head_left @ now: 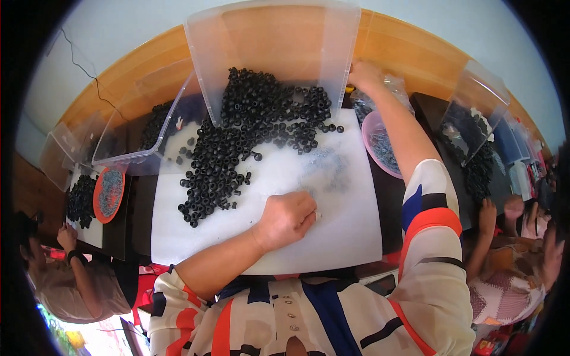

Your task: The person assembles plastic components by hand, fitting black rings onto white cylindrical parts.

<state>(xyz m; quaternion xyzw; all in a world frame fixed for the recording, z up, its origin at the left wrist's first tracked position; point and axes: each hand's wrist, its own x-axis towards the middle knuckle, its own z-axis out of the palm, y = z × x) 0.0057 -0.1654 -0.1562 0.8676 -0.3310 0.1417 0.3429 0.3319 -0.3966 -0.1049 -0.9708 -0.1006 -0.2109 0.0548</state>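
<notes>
My left hand is closed above the white foam sheet, its fingers curled into a pinch. A small pale bit shows at the fingertips, too small to name. Stretched far forward, my right hand is by the right edge of the clear plastic bin. Its fingers are partly hidden, next to something small and yellow. From the tipped bin a heap of small black ring-shaped parts spreads over the sheet. Right of the left hand's far side lies a scatter of tiny grey-blue pieces.
A pink bowl of grey-blue pieces stands under my right forearm, with a clear plastic bag behind it. On the left are another clear bin and an orange bowl. People work at both sides, one hand at the left.
</notes>
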